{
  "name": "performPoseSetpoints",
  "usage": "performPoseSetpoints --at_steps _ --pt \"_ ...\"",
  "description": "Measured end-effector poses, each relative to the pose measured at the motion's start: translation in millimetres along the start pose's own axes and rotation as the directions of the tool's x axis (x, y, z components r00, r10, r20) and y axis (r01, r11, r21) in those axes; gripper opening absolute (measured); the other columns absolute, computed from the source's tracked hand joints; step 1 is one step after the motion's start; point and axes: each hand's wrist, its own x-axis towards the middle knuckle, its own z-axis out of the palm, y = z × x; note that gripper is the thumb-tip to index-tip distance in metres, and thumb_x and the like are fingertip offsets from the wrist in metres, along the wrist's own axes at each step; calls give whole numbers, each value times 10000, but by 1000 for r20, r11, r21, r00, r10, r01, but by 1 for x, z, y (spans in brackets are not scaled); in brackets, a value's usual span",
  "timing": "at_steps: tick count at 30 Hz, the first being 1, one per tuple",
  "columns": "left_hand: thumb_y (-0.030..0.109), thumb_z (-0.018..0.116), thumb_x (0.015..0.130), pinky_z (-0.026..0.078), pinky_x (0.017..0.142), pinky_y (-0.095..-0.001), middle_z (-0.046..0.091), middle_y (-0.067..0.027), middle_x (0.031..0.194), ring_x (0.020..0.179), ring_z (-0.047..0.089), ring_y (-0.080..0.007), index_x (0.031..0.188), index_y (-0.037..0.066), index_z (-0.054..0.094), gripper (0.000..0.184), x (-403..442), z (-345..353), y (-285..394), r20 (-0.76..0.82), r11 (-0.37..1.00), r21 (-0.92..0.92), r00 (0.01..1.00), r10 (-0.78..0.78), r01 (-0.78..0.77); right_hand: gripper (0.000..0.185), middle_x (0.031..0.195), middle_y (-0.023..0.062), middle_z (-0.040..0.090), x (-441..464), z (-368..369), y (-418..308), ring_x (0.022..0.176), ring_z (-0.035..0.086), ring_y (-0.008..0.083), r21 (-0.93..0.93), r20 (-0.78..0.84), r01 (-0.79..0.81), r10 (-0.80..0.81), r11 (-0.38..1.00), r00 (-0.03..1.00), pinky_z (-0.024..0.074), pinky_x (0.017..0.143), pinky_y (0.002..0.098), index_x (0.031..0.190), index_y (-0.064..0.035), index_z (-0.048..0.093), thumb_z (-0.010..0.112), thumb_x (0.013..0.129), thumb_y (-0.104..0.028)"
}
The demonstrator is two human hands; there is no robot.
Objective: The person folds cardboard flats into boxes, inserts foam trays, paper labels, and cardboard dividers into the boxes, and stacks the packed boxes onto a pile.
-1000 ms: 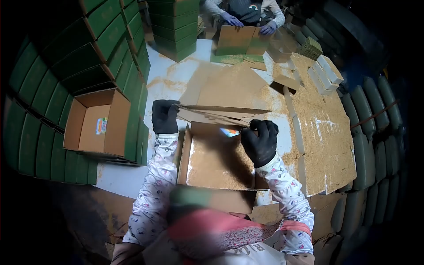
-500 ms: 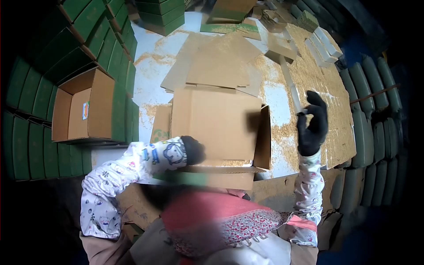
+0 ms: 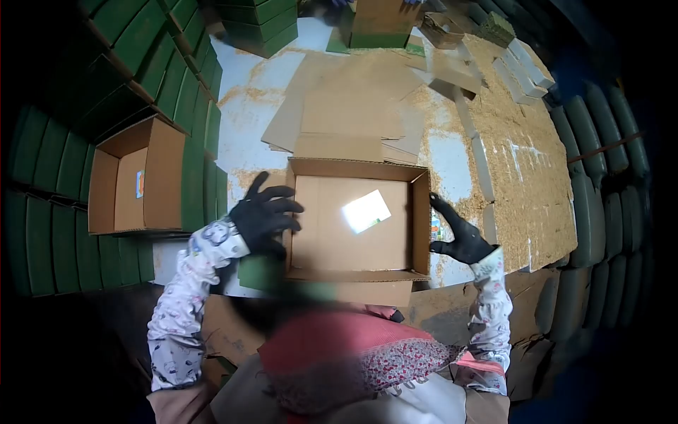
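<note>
An open cardboard box sits in front of me on the table, its walls standing. On its floor lies a white, shiny card, tilted. My left hand, in a black glove, is at the box's left wall with fingers spread. At the right wall is my right hand, also gloved, its thumb and forefinger stretched apart against or just beside the cardboard. A small colourful card shows between that hand and the box. Neither hand is wrapped around anything.
Flat cardboard sheets lie behind the box. Green boxes are stacked at left, with an open box among them. Crumbly tan material covers the right side, beside grey-green bags. A person's gloved hands are at the far edge.
The brown panel surface in front of me has given way to the open box interior with the white card inside. My left hand has opened and moved up; my right hand has come down to the box.
</note>
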Motion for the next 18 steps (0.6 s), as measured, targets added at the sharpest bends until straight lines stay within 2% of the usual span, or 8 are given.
performPoseSetpoints --at_steps 1,3,5,8,12,13,14,18 --pt "363 679 541 104 960 -563 502 -17 1081 1131 358 -228 932 199 561 440 19 11 5 -4 999 -40 1000 5 -5 908 1316 146 253 13 16 1 1202 262 315 360 75 -49 24 932 997 266 968 359 1295 -51 175 709 607 -307" --pt "355 617 637 112 987 -502 430 -73 1180 1180 296 -253 1074 152 486 499 53 75 18 -131 993 -45 986 102 -109 973 1289 162 290 38 65 18 1163 310 327 -243 -130 113 -148 963 980 285 945 394 1274 -19 207 729 541 -390" --pt "418 618 624 121 962 -530 402 -127 1199 1153 324 -273 1190 124 398 674 56 94 32 -283 981 -125 942 -178 148 918 1199 196 345 48 93 18 1018 374 348 -403 -330 103 -250 909 910 328 861 417 1216 12 276 735 500 -331" --pt "321 616 691 193 968 -443 346 -188 1235 1165 303 -292 1245 37 296 700 7 114 40 -274 668 -481 626 -730 568 732 1124 187 419 43 122 36 1046 414 254 578 -531 -58 429 814 731 364 871 360 1209 51 244 675 646 -133" --pt "152 537 776 254 952 -310 349 -106 1250 1152 320 -207 1281 29 233 602 -34 209 10 144 -282 -953 650 -746 -113 440 1021 72 494 31 151 48 948 480 194 998 44 -60 535 13 843 407 806 301 1137 -80 389 576 743 -137" --pt "167 539 770 273 942 -311 345 -107 1257 1149 329 -202 1284 26 228 618 -42 203 4 -48 -88 -982 663 -747 -170 404 990 71 500 27 166 74 924 489 196 986 114 -159 521 44 846 420 791 305 1111 -98 404 569 743 -118" --pt "205 529 784 304 916 -321 383 -98 1213 1103 376 -213 1273 42 259 582 -53 216 -8 -5 -335 -874 697 -717 -351 357 960 80 515 33 133 6 903 507 209 978 199 -202 485 -47 852 435 777 328 1083 -100 413 543 751 -98" --pt "173 410 846 372 864 -313 487 -142 1117 1008 480 -210 1123 -6 455 333 -116 193 -4 -465 426 -885 426 -776 -189 458 1032 132 519 57 109 -60 933 518 251 970 229 -241 406 -22 885 435 797 359 1129 -4 413 492 750 -249"
